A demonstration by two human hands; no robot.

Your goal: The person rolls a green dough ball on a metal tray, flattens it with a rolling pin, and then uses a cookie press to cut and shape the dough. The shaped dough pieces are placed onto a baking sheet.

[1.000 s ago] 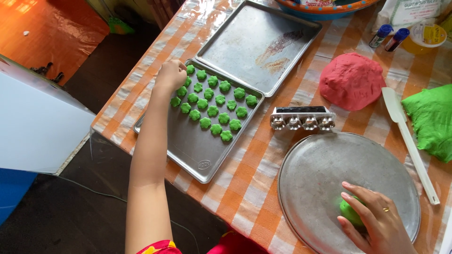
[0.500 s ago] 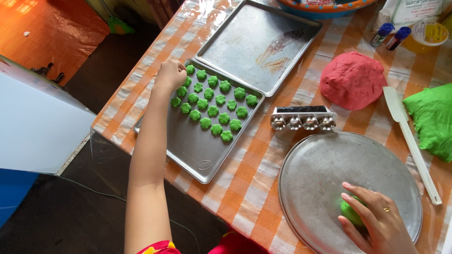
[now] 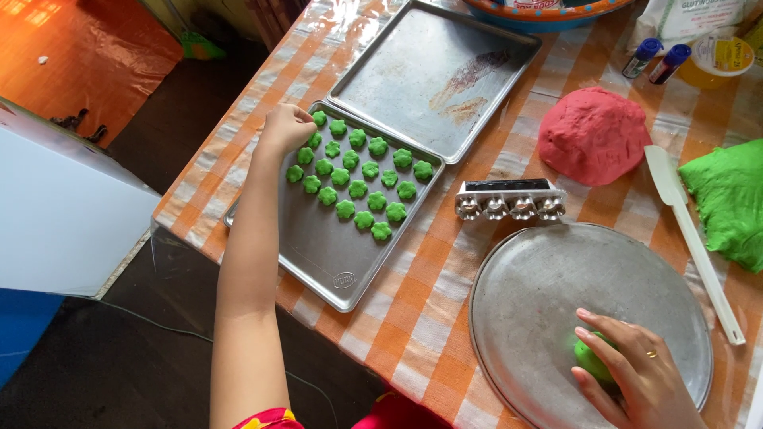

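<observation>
Left hand bunched in a narrow grip at the far corner of the baking tray, touching green flower-shaped dough pieces, metal mould on checked worktop, right hand cupped over green dough ball on round metal tray.

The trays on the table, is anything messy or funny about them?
Mostly tidy. The far baking tray has brownish smears on its bare metal, like leftover residue. On the near tray, the green flower-shaped dough pieces sit in neat rows, where the left hand rests. Nothing looks spilled.
</observation>
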